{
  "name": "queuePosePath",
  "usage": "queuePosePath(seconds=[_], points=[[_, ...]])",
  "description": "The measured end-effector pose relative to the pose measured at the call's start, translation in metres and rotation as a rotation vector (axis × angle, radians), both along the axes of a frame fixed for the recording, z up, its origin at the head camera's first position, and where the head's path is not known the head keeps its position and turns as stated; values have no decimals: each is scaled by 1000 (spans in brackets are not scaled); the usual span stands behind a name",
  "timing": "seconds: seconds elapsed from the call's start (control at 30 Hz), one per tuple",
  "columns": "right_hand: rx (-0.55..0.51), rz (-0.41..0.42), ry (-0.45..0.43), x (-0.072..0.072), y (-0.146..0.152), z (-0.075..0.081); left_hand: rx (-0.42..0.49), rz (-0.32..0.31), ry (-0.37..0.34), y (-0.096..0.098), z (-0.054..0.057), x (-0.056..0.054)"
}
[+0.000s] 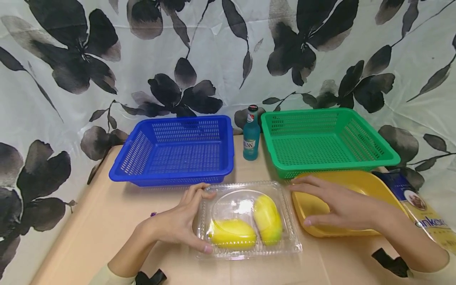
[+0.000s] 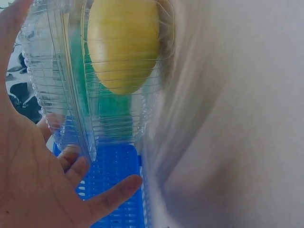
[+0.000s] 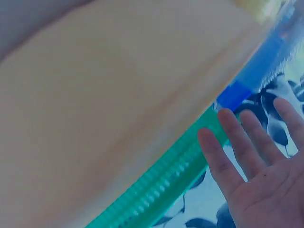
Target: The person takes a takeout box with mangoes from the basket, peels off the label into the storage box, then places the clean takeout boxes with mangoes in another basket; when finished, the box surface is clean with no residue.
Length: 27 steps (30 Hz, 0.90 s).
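A clear plastic clamshell box (image 1: 228,198) stands on the table in front of me, its lid over two yellow mangoes, one lying crosswise (image 1: 233,233) and one lengthwise (image 1: 267,219). My left hand (image 1: 181,223) spans the box's left side, fingers at the far corner and thumb near the front corner. The left wrist view shows that hand's fingers (image 2: 114,194) spread, some reaching behind the box's ribbed edge. To the box's right, my right hand (image 1: 338,204) hovers over a yellow basin (image 1: 304,225) with fingers spread and nothing in them.
Behind the box stand a blue basket (image 1: 171,180) on the left and a green basket (image 1: 331,164) on the right, with a teal bottle (image 1: 251,134) between them. A blue and yellow packet (image 1: 427,213) lies at the right. Floral cloth (image 1: 221,67) hangs behind the table.
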State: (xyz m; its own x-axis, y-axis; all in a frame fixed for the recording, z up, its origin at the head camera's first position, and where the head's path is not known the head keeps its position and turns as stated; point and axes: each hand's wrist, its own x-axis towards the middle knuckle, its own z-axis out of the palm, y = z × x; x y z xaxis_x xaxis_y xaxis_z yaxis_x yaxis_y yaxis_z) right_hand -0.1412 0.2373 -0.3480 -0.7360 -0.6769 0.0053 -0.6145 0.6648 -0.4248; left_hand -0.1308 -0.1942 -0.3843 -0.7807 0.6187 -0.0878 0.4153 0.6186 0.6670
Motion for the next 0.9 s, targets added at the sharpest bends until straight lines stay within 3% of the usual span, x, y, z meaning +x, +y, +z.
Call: queuePosePath(seconds=[0.17, 0.3, 0.6, 0.9], points=[[-17, -58, -181, 7, -13, -8, -8, -1, -27, 2, -2, 1], [-27, -44, -236, 7, -20, -13, -17, 5, -19, 2, -3, 0], [-96, 64, -223, 3, -25, -23, -34, 18, 72, -8, -1, 12], [-24, 23, -203, 4, -36, -26, 20, -7, 138, -13, -13, 14]])
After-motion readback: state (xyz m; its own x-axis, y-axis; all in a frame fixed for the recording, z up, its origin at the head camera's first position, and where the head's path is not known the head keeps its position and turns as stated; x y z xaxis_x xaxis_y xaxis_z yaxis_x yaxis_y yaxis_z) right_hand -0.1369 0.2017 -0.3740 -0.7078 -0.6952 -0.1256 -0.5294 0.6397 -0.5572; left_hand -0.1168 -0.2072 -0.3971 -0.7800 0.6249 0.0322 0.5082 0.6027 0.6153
